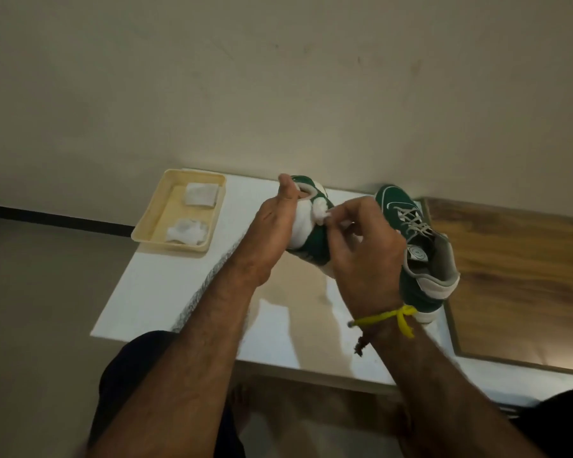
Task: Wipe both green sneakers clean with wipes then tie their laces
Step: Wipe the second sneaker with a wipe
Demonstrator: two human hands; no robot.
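Since I was mid-wipe, here's how it looked, closest stuff first:

Right hand (361, 249): fingers curled, pinching a small white wipe (321, 213) against the held sneaker (311, 239).
Left hand (272, 223): wrapped round that sneaker, thumb up, holding it tilted above the white table (166, 285).
Other sneaker (420, 246): sat on the table just behind my right wrist, laces (414, 223) loose, not tied yet.
Tray (179, 213): cream one, far left of the table, two wipes lying in it.
Risk: I figured my right elbow could've bumped the other sneaker off the edge, or the tiny wipe could've slipped out of my pinch.
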